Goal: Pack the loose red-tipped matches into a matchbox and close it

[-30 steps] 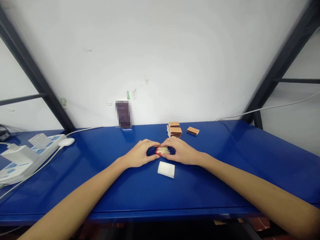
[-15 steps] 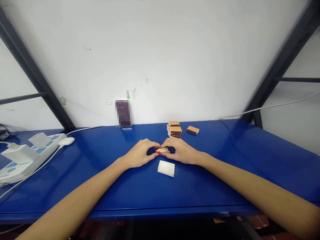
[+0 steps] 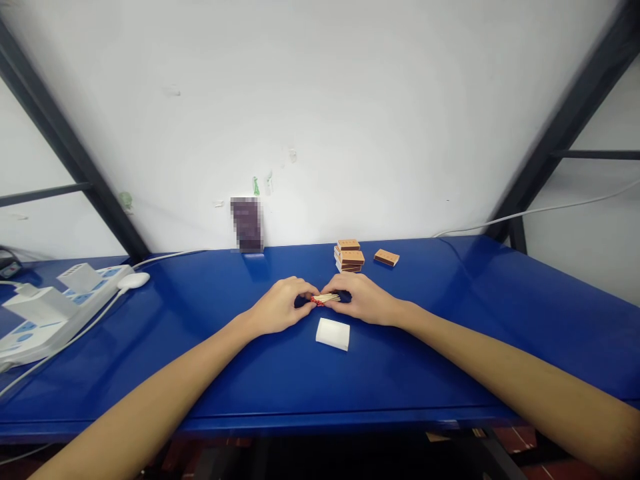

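Note:
A bundle of red-tipped matches (image 3: 326,299) lies sideways between my two hands, just above or on the blue tabletop; which of the two I cannot tell. My left hand (image 3: 281,307) pinches the bundle at its red heads, thumb below and fingers above. From the other side, my right hand (image 3: 364,300) grips the pale sticks the same way. Right in front of them, nearer to me, a small white matchbox tray (image 3: 333,334) rests on the table with its plain face up. Behind my right hand stands a stack of matchboxes (image 3: 351,257), brown and orange.
One more matchbox (image 3: 387,257) lies right of the stack. A white power strip (image 3: 65,313) with plugged-in chargers and cables takes up the left side. A dark blurred rectangular object (image 3: 247,225) leans on the back wall. Dark metal posts (image 3: 75,140) rise at both sides.
The matches look more evenly lined up between my fingers, with the red heads closer together. Both hands keep nearly the same place. The view has shifted very slightly.

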Tool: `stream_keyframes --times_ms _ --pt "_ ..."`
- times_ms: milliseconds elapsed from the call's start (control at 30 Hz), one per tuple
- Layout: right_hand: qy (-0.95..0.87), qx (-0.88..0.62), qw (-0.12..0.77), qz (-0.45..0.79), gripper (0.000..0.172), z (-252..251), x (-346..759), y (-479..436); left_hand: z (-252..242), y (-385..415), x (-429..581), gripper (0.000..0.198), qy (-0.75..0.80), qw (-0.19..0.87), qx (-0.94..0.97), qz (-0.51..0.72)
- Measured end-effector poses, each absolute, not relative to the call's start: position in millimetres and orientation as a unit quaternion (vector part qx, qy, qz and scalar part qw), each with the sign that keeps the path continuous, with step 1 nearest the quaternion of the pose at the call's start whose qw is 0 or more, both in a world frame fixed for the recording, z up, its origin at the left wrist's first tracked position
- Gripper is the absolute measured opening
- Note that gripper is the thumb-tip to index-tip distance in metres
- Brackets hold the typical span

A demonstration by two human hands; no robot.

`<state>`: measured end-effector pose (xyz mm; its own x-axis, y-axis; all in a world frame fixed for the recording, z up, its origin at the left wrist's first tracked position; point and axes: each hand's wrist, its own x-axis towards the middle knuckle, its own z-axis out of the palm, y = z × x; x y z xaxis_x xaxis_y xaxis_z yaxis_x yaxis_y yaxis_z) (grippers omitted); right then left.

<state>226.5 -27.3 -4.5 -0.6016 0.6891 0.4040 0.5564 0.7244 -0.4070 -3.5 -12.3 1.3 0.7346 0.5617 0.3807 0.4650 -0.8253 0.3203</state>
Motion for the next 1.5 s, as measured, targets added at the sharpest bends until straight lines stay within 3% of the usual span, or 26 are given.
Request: stream_keyframes --times_ms 233,600,1000,1133,1267,1367,1500 --pt "-0.889 -0.346 0.276 0.114 0.016 -4.3 227.5 -27.3 3.2 -14.4 -3.9 0.02 0.282 0.082 0.928 0.227" --pt "-0.889 -0.343 0.284 0.111 0.011 -4.6 228.4 -25.3 30.0 -51.9 1.6 0.049 0.152 0.033 0.974 0.164" --pt "-0.89 -0.341 0.282 0.109 0.01 -5.9 229.2 -23.9 20.1 -41.3 -0.2 0.042 0.199 0.024 0.968 0.154" --pt "-0.889 -0.344 0.28 0.113 0.012 -5.5 228.6 -24.8 17.9 -35.2 -2.3 0.038 0.184 0.09 0.958 0.201" --pt "-0.888 -0.343 0.284 0.12 0.016 -5.3 228.7 -25.0 16.8 -28.9 -6.3 0.021 0.16 0.14 0.933 0.292" --pt "-0.887 -0.339 0.29 0.118 0.019 -5.0 229.2 -24.5 18.4 -26.8 -9.7 0.015 0.148 0.117 0.925 0.329" --pt "-0.888 -0.336 0.291 0.117 0.019 -4.5 229.6 -24.5 19.4 -25.2 -12.4 0.023 0.154 0.075 0.936 0.308"
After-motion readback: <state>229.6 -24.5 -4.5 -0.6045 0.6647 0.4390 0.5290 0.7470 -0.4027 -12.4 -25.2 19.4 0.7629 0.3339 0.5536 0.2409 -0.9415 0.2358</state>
